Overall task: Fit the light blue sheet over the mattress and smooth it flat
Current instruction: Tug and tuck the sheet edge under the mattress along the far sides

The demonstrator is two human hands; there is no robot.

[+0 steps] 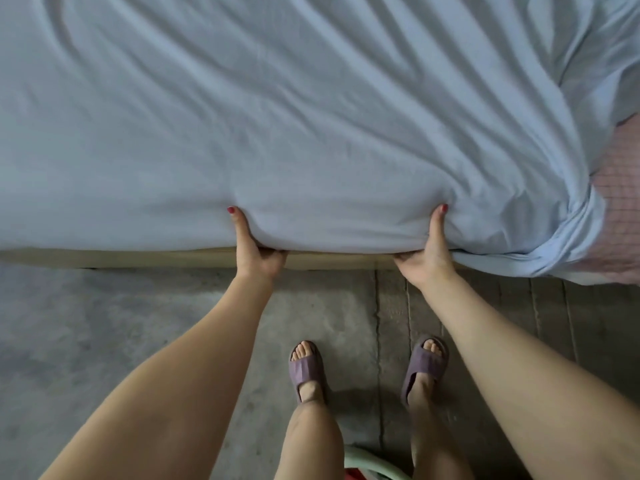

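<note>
Nearest me, my left hand [258, 249] and right hand [427, 251] each grip the hem of the light blue sheet [277, 116], thumbs on top, fingers [273, 252] curled under the mattress [620, 174] edge. The sheet is soft, light, wrinkle-prone; beyond, it drapes the bed, its right corner bunched, so I'd take hold there.

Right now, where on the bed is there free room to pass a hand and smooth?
Free: sheet beyond both thumbs, and left of left hand. Crowded: right of right hand, sheet bunched at the corner, pink mattress exposed.
</note>
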